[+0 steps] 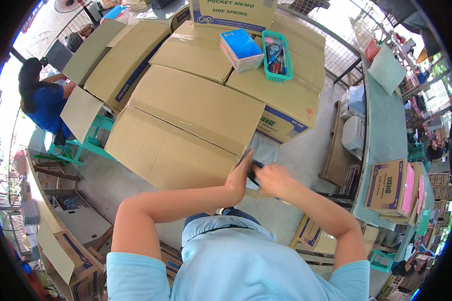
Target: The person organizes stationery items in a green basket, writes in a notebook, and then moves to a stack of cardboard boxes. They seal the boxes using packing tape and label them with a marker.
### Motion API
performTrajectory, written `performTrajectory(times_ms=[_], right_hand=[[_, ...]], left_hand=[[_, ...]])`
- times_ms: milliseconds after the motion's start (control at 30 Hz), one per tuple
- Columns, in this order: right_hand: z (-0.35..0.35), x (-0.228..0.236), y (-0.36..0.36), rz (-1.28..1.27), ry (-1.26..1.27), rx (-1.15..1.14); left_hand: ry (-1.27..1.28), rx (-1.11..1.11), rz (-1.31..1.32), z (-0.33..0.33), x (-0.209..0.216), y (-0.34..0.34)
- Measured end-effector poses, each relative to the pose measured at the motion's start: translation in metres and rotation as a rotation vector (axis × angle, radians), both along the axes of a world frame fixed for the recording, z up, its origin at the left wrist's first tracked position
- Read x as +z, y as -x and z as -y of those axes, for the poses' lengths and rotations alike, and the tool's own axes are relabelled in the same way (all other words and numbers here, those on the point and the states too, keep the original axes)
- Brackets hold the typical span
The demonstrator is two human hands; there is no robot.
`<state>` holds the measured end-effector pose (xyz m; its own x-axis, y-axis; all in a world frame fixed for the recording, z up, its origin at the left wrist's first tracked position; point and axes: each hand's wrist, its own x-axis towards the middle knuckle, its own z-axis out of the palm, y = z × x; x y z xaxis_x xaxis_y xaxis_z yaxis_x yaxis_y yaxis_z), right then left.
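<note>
A large brown carton (186,123) lies in front of me, with clear tape along its top seam. My left hand (240,175) is pressed against the carton's right end, its fingers stretched out flat. Close beside it, my right hand (275,180) is closed around a black hand tool (255,171) held at that end. Both hands partly cover the tool, so its kind is unclear. Beyond the carton, a blue-covered stack of small notepads (242,49) and a green plastic basket (277,56) of pens and small tools rest on other cartons.
More cartons (201,47) stand behind the large one. A person in blue (42,103) sits at the far left by a green stool (98,138). A long grey-green table (384,130) runs along the right, with a carton (386,185) on it. Another carton (73,256) stands at lower left.
</note>
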<state>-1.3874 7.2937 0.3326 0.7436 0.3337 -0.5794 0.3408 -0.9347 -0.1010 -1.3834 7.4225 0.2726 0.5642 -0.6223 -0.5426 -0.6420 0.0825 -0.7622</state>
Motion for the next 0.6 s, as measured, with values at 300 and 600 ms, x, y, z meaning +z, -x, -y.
performTrajectory(times_ms=[300, 600], right_hand=[[0.107, -0.152, 0.086, -0.255, -0.022, -0.070], [0.052, 0.071, 0.069, 0.912, -0.600, -0.206]], left_hand=[[0.279, 0.439, -0.902, 0.047, -0.044, -0.040], [1.983, 1.103, -1.504, -0.030, 0.149, -0.026]])
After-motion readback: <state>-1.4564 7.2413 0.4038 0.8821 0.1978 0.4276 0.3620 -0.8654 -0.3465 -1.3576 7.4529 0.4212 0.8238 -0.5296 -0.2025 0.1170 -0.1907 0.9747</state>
